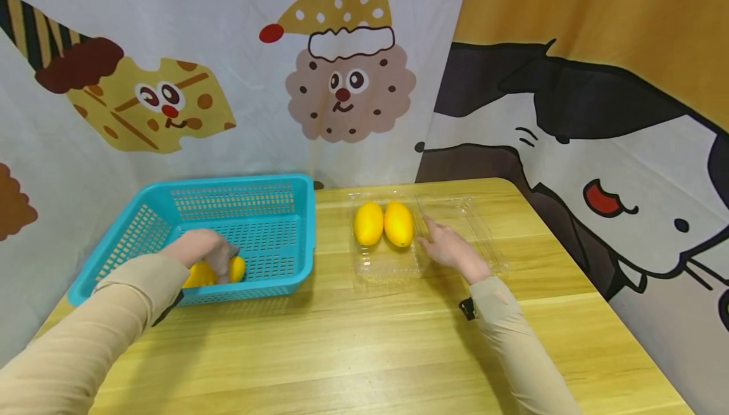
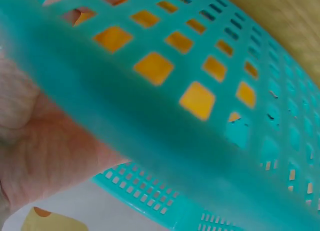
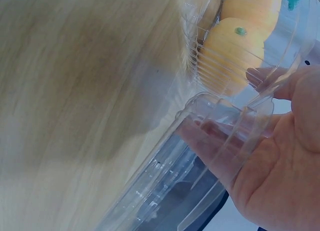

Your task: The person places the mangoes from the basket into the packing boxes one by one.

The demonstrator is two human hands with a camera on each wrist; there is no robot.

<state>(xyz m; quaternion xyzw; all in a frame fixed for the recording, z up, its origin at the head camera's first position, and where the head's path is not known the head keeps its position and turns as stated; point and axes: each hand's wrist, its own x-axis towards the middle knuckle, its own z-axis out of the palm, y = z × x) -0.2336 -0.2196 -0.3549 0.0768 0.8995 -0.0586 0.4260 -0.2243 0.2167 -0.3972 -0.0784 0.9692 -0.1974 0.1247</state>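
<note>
My left hand (image 1: 207,250) reaches over the near wall of a blue-green plastic basket (image 1: 305,225), its fingers curled down around a yellow lemon (image 1: 236,269). More yellow (image 1: 199,274) shows under that hand, and orange-yellow patches show through the basket's holes in the left wrist view. To the right lies a clear plastic clamshell box (image 1: 387,269), lid opened out flat. Two lemons, a left one (image 1: 369,224) and a right one (image 1: 398,224), sit side by side in its left half. My right hand (image 1: 452,252) holds the box's middle fold between thumb and fingers.
A wooden table (image 1: 353,352) carries the basket and the box. Behind it hangs a cloth (image 1: 262,124) printed with cartoon figures. The basket's raised rim stands between the left forearm and the fruit.
</note>
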